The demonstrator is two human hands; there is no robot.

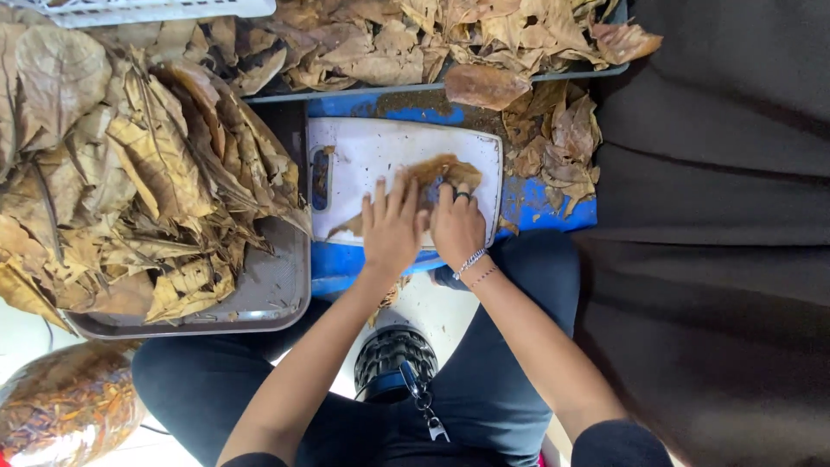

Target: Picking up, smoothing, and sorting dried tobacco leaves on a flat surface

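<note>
A white cutting board [372,151] lies on a blue stool top [527,203] in front of me. A brown dried leaf [437,173] is spread on the board. My left hand [391,227] presses flat on the leaf's near side, fingers apart. My right hand [456,223], wearing a ring and bracelets, is curled over the leaf's right part, fingers bent onto it. Whether it grips something under the fingers is hidden.
A grey metal tray [272,290] at left holds a big heap of dried leaves [130,173]. Another tray [415,86] of leaves sits beyond the board. Loose leaves [562,147] lie right of the board. A bag of shredded leaf [65,406] is at lower left. Dark cloth [718,216] fills the right.
</note>
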